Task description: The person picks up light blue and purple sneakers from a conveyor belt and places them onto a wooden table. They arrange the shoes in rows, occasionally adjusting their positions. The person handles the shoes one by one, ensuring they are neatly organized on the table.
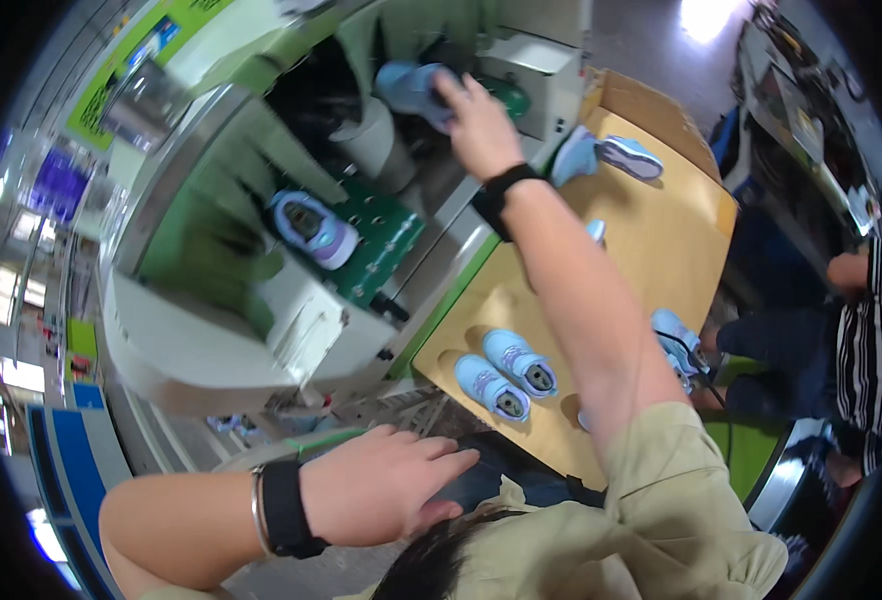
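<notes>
Stretched far forward, my right hand (481, 130) grips a light blue shoe (409, 88) inside the far bay of a green and grey machine. That shoe is slightly blurred, and part of it lies behind my fingers. My left hand (376, 485) is near me, to the left of the table, with its fingers extended and nothing in it. Another blue and lilac shoe (333, 244) sits in the machine's nearer bay, beside a green perforated plate (386, 235). A pair of blue shoes, a left one (478, 378) and a right one (509, 350), stands on the table, between my two hands.
The wooden table (676, 240) runs along the machine's right side, with a cardboard edge (651, 105) at its far end. Blue shoes (631, 158) lie at the far end, more (673, 335) at the right edge. A person in a striped top (861, 350) is at the right.
</notes>
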Available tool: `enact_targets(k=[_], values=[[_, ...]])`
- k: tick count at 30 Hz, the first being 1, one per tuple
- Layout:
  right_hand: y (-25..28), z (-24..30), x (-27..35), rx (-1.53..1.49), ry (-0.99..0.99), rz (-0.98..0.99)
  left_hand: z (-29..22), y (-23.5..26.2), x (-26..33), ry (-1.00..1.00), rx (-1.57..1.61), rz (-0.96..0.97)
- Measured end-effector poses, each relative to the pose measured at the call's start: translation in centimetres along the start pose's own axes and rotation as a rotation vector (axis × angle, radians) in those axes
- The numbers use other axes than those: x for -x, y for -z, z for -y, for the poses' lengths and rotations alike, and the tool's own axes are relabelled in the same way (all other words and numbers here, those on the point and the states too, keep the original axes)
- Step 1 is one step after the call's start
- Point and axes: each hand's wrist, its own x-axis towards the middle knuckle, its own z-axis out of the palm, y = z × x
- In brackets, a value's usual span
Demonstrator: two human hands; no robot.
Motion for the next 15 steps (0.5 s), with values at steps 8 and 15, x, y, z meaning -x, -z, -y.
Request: enact_targets(k=[8,15], values=[[1.7,-0.9,11.8,-0.037,-0.266,0.25,-0.1,0.3,0.4,0.01,0.068,0.001],[6.7,-8.5,23.7,0.434,-0.518,0.515,-0.4,0.7,0.4,0.028,0.076,0.029]])
